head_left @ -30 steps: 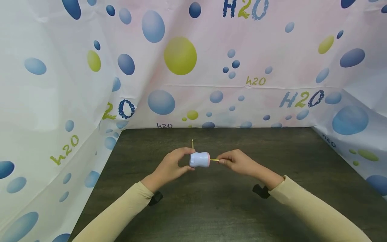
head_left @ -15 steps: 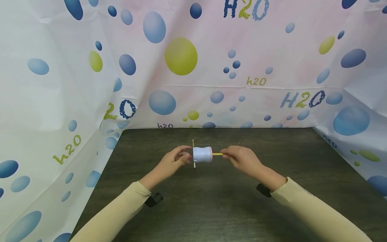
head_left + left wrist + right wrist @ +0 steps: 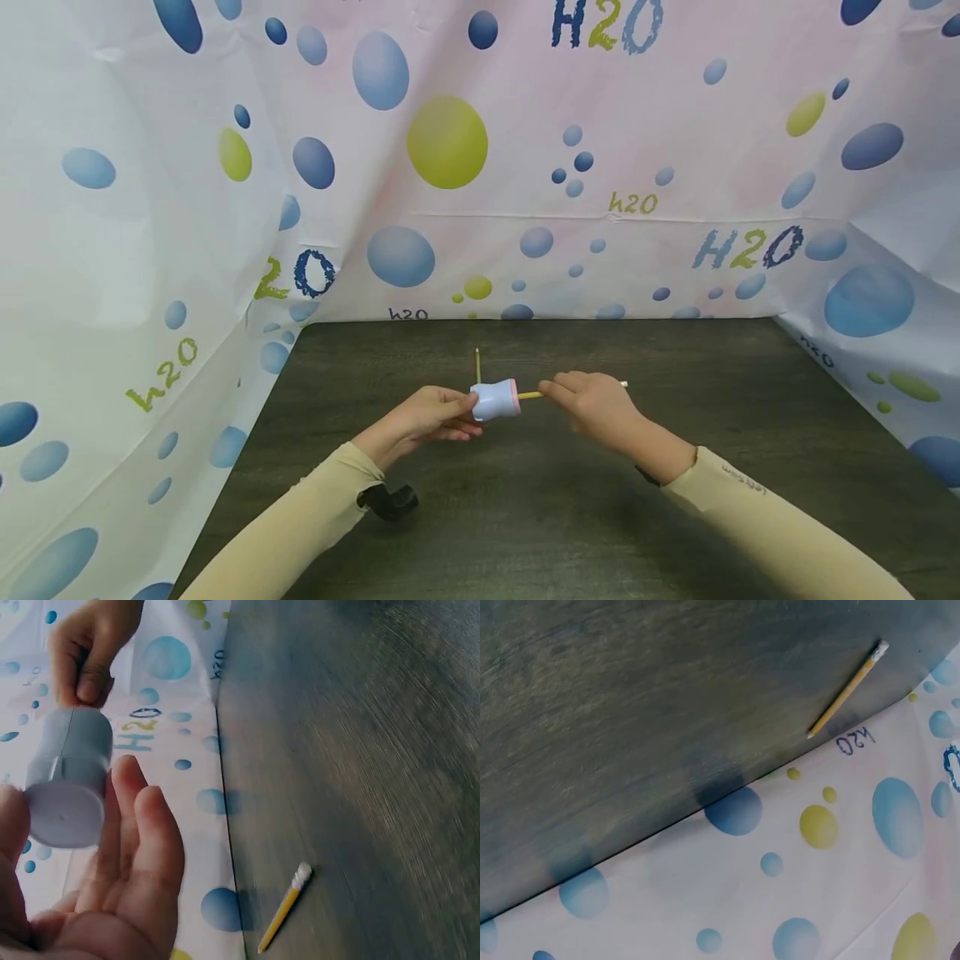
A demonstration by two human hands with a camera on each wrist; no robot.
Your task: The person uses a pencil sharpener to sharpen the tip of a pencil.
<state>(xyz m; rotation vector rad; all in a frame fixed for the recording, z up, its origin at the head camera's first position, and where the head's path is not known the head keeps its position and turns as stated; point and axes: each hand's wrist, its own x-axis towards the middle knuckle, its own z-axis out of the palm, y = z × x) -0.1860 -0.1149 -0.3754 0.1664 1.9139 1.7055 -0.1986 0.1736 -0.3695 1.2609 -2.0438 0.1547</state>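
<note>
We have the left hand (image 3: 426, 419) gripping the sharpener (image 3: 495, 401), right hand (image 3: 596, 408) at its three o'clock pinching the yellow pencil (image 3: 529, 395) stuck in it, sharpening probably unfinished, loose pencil (image 3: 477, 367) lying untouched at twelve o'clock

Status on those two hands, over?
Left hand grips sharpener. Right hand pinches yellow pencil, one end at sharpener. Loose pencil lies on table, seemingly out of the way.

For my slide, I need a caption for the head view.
Left hand holds a sharpener, right hand a pencil; another pencil lies on the dark table.
</note>
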